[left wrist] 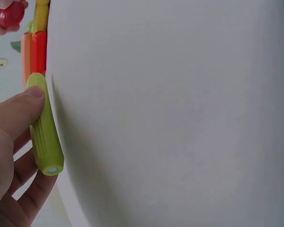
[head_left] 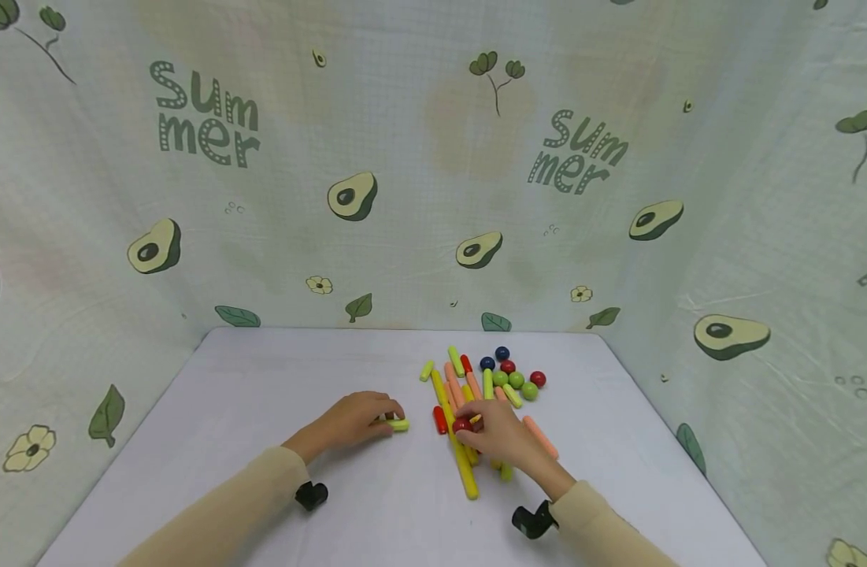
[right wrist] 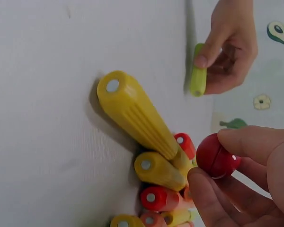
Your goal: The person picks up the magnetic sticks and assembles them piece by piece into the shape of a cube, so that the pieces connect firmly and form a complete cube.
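My left hand [head_left: 357,421] pinches a short lime-green magnetic rod [left wrist: 45,125] between thumb and fingers, low over the white table. A pale round magnet shows in the rod's near end. Over the pile of rods, my right hand [head_left: 495,429] pinches a dark red ball [right wrist: 217,156] with thumb and fingertips. Beneath and beside that hand lie a long yellow rod [head_left: 458,453], a short red rod [head_left: 440,420] and several more rods, partly hidden by the hand.
Behind the right hand sit several balls: green ones [head_left: 530,390], red ones [head_left: 538,379] and dark blue ones [head_left: 502,353]. A short green rod [head_left: 426,370] lies at the pile's left, a peach rod [head_left: 541,438] at its right. A printed cloth [head_left: 419,157] hangs behind the table [head_left: 277,362].
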`<state>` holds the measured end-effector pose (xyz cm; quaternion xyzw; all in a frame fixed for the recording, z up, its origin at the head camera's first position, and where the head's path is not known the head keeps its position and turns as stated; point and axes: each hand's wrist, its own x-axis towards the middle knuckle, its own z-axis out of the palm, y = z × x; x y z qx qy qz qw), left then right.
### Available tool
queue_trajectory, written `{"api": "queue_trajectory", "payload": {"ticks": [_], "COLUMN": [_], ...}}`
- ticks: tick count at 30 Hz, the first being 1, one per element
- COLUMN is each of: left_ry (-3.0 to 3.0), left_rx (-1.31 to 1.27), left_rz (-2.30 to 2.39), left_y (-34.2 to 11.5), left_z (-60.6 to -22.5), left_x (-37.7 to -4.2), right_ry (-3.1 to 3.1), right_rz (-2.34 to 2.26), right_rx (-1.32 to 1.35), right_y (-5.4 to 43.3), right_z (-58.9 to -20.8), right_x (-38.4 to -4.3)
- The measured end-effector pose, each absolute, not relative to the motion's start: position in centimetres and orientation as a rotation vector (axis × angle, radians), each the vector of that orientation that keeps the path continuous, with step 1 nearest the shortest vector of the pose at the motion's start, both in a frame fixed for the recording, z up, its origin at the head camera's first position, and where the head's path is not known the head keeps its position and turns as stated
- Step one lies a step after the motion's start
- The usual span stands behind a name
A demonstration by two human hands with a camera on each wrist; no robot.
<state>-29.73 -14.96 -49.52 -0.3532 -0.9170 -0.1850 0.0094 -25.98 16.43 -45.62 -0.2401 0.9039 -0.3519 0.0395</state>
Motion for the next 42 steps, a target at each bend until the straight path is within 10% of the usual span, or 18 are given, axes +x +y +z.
{"api": "queue_trajectory", "payload": {"ticks": [42], "left_ry": [-2.796], "left_rx": [-1.194], "left_rz": [-0.612], "left_y": [-14.4], "left_z": [-49.9], "left_x": [-29.0], "right_ry": [2.786], "right_rz": [-0.940], "right_rx": [-0.797], "right_y": [10.6], "right_z": [-47.8], "right_x": [-27.2]}}
